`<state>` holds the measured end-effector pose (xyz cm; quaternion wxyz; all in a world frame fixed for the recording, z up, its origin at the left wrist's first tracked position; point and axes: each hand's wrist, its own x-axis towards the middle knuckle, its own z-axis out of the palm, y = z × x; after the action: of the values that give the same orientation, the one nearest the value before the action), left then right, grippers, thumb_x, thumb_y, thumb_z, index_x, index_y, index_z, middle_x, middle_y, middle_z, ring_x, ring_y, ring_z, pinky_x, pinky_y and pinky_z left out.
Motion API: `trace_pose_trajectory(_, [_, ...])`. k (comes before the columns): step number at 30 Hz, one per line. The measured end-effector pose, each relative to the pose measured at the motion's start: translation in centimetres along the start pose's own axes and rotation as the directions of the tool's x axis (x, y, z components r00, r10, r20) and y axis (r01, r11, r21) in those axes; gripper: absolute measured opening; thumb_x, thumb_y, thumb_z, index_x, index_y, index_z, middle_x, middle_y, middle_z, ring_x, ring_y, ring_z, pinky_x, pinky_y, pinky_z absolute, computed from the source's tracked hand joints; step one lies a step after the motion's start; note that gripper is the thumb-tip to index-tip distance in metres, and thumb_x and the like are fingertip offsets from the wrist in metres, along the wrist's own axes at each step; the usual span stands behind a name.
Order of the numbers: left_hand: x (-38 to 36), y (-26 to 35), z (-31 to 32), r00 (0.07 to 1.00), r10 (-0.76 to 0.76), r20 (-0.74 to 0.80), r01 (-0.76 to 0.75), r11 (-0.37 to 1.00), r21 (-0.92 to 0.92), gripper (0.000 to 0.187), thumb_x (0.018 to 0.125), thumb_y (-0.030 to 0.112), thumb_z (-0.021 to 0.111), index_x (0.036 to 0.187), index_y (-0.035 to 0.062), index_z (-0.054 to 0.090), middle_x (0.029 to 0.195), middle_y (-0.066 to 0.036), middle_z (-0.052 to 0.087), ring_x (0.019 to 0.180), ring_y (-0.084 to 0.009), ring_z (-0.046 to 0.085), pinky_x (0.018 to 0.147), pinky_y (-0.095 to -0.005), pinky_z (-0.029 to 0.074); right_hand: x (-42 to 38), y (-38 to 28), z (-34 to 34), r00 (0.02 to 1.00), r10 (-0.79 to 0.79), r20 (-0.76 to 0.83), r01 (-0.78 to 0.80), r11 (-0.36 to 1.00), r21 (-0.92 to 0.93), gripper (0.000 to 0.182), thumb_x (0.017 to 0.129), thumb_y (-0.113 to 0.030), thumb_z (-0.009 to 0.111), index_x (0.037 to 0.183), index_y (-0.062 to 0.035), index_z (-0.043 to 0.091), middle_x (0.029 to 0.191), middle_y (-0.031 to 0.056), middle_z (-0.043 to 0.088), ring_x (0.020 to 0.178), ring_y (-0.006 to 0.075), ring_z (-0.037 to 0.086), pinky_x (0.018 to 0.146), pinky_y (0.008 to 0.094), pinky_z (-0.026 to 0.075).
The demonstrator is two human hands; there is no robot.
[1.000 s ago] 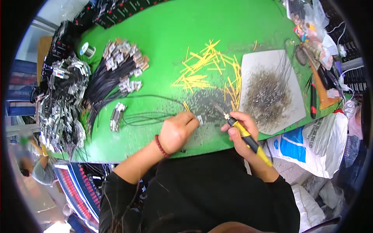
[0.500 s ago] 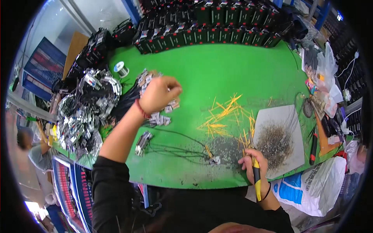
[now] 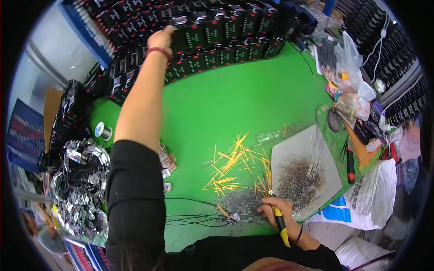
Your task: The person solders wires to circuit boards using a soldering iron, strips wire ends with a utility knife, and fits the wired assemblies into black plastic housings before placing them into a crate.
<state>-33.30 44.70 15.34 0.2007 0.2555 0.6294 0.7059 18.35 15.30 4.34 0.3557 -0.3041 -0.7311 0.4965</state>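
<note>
My left hand [image 3: 161, 39] is stretched to the far side, with its fingers closed at the upper edge of a black box [image 3: 179, 41] in the stacked rows. Part of its grip is hidden. Low on the right, my right hand [image 3: 276, 211] is wrapped round yellow-and-black pliers [image 3: 281, 226], whose tips point away from me. Beside the tips lie thin yellow sticks or tubes [image 3: 233, 158], loosely scattered. Black wires [image 3: 194, 219] run along the near edge to a small pale piece [image 3: 234, 217]. My left arm covers part of a pile of small tagged parts [image 3: 166, 161].
A grey board [image 3: 289, 151] with dark debris and fine wires lies at right. Silvery wired parts [image 3: 81, 189] are heaped at left, below a solder spool [image 3: 103, 131]. Plastic bags [image 3: 355, 86] and a red-black tool [image 3: 350, 165] line the right edge. A co-worker [image 3: 49, 237] is at far left.
My left hand has moved from the tagged parts up to the black boxes. The view has shifted and turned. My right hand still holds the pliers.
</note>
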Motion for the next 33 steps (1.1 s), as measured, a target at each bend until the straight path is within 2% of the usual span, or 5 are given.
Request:
trace_pose_trajectory(4, [0.5,1.7,-5.0,0.997,-0.011,-0.082,-0.010,0.970,-0.243,0.031,0.078,0.022,0.069,0.097,-0.0021,0.062,0.097,-0.011,0.062,0.092,-0.0203,0.055,0.078,-0.0353,0.046,-0.1,0.4,-0.4,1.000,0.001,-0.013,-0.001,1.000,0.009,0.019,0.082,0.002,0.062,0.101,-0.0016,0.061,0.069,0.0101,0.066,0.062,0.0191,0.068,0.056,0.0281,0.053])
trace_pose_trajectory(11, [-13.8,10.5,-13.1,0.856,0.427,0.291,-0.511,0.612,0.604,0.036,0.090,0.025,0.060,0.115,-0.0009,0.060,0.079,-0.004,0.061,0.067,-0.0104,0.051,0.062,-0.0252,0.044,-1.4,0.0,-1.5,0.966,-0.248,-0.079,0.247,0.969,-0.021,0.028,0.080,-0.001,0.067,0.107,-0.0034,0.062,0.073,0.0084,0.065,0.066,0.0169,0.067,0.057,0.0268,0.051])
trace_pose_trajectory(19, [-40.5,14.8,-12.7,-0.124,0.167,0.978,-0.990,-0.085,-0.111,0.017,0.055,0.006,0.057,0.071,0.0019,0.054,0.073,-0.009,0.056,0.070,-0.0246,0.056,0.070,-0.0359,0.047,0.5,-4.8,-7.5,0.775,-0.579,-0.253,0.528,0.813,-0.245,0.023,0.085,-0.001,0.059,0.107,-0.0004,0.054,0.082,0.0152,0.066,0.067,0.0207,0.066,0.056,0.0285,0.053])
trace_pose_trajectory(29, [-48.3,10.7,-20.3,-0.185,0.082,0.979,-0.981,-0.071,-0.179,0.016,0.061,0.009,0.060,0.072,-0.0011,0.056,0.070,-0.009,0.055,0.074,-0.0242,0.058,0.082,-0.0396,0.049,7.6,-8.0,-2.2,0.792,-0.481,0.376,0.602,0.719,-0.347,0.036,0.072,-0.013,0.076,0.104,-0.0092,0.059,0.077,0.0118,0.061,0.066,0.0264,0.059,0.061,0.0319,0.046])
trace_pose_trajectory(33, [-49.0,10.8,-22.2,0.113,-0.165,0.980,-0.986,0.106,0.131,0.022,0.069,0.012,0.062,0.087,-0.0005,0.059,0.098,-0.013,0.060,0.102,-0.0287,0.055,0.090,-0.0378,0.045,6.5,-8.7,0.9,0.770,-0.484,0.415,0.634,0.646,-0.424,0.025,0.074,-0.012,0.073,0.095,-0.0129,0.060,0.058,0.0080,0.056,0.052,0.0276,0.058,0.047,0.0344,0.043])
